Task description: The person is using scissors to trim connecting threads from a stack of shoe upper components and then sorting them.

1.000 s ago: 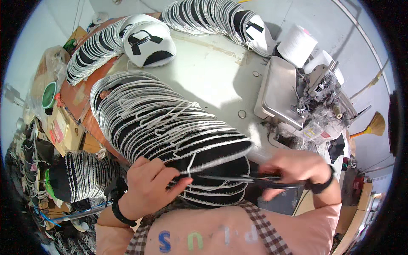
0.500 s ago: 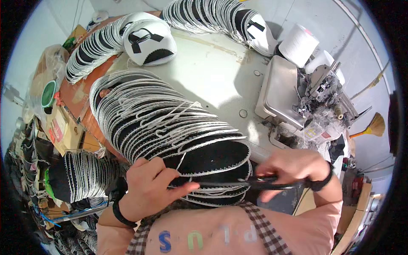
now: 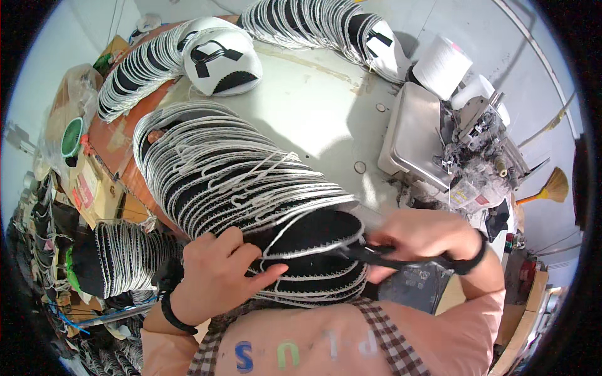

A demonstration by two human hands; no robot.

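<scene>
A long row of black oval fabric pieces (image 3: 320, 230) with white overlocked edges leans across the table in front of me. My left hand (image 3: 216, 269) is closed on the left edge of the nearest pieces, its thumb stretched to the right. White thread (image 3: 276, 235) loops over the pieces beside its fingers. At the right end of the same pieces, my right hand (image 3: 433, 235), blurred by motion, is closed round black scissors (image 3: 376, 255). Their tips reach the stitched edge; whether the blades are apart I cannot tell.
An overlock sewing machine (image 3: 411, 125) stands on the right, with white thread cones (image 3: 442, 66) behind it. More stitched pieces curve along the back of the table (image 3: 301, 94). Another bundle (image 3: 135, 260) hangs at the left, near a green basket (image 3: 72, 138).
The scissors have shifted left and upward, their tips now at the front piece's right edge. That edge has drawn slightly left. My left hand has barely moved.
</scene>
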